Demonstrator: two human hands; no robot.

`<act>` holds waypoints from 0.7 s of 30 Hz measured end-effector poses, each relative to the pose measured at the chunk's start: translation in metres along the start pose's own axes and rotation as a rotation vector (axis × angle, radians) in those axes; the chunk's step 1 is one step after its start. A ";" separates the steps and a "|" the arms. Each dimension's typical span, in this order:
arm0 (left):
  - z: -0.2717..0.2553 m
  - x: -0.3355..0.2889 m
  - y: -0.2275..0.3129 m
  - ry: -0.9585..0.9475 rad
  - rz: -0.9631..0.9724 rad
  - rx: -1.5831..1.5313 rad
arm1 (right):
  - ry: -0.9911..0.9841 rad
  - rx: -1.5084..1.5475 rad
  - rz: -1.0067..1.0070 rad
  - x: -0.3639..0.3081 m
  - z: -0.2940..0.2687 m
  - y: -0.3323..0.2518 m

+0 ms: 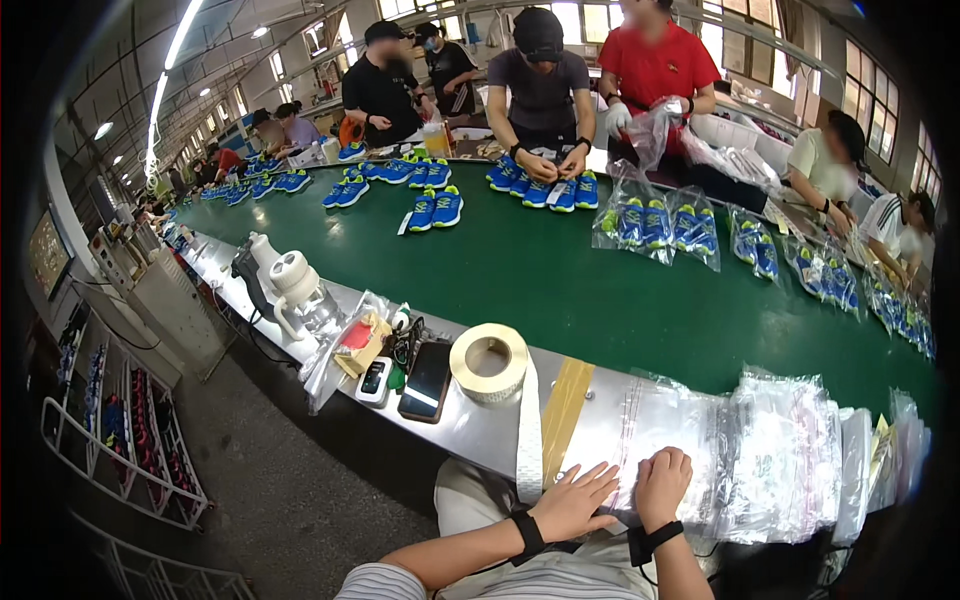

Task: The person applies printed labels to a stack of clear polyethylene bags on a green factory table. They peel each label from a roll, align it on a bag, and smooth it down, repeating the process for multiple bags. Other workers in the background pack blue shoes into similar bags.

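My left hand lies flat with its fingers spread, on the near edge of the metal table beside a clear plastic bag. My right hand rests just right of it on the clear plastic bags, its fingers curled inward. Whatever its fingertips might pinch is hidden. A large roll of white labels stands on the table to the left, and its loose label strip runs down to near my left hand. Between strip and bags, brown tape crosses the metal surface.
Left of the roll lie a black phone, a small white device and a white handheld tool. Beyond, a green conveyor carries blue shoes and bagged shoes. Several co-workers handle shoes and bags across it.
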State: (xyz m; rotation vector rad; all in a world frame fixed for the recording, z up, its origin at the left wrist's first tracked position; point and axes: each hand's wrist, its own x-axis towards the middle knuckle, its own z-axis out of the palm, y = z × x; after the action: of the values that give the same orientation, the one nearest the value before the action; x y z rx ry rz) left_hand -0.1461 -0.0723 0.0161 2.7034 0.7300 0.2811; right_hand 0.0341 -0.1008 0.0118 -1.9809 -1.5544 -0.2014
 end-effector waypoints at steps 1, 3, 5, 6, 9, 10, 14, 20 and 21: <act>-0.006 0.000 0.003 0.000 0.005 0.013 | 0.021 0.014 -0.003 -0.001 0.000 0.003; -0.012 -0.001 0.004 0.002 -0.005 0.002 | 0.039 0.011 0.076 -0.004 0.000 0.015; -0.009 -0.002 0.001 0.037 0.010 -0.041 | 0.042 -0.007 0.145 -0.005 -0.012 0.030; -0.009 -0.002 -0.001 0.034 0.005 -0.058 | 0.053 0.036 0.163 -0.006 -0.013 0.039; -0.024 0.005 -0.002 -0.053 -0.008 -0.124 | 0.112 0.320 0.312 -0.006 -0.027 0.051; -0.034 0.011 -0.004 -0.079 -0.068 -0.318 | 0.031 0.400 0.415 -0.002 -0.035 0.047; -0.082 0.066 0.026 0.010 -0.063 -1.280 | -0.101 0.487 0.457 -0.002 -0.035 0.023; 0.029 0.130 -0.005 -0.369 -0.262 -2.217 | -0.036 1.033 0.704 -0.007 -0.036 0.056; 0.024 0.131 0.001 -0.230 -0.376 -2.177 | -0.001 1.046 0.722 -0.006 -0.048 0.067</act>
State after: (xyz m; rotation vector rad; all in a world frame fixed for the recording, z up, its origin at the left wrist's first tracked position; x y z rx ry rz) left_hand -0.0276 -0.0110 0.0077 0.5056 0.3176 0.3180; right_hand 0.1060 -0.1409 0.0235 -1.4889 -0.5883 0.7498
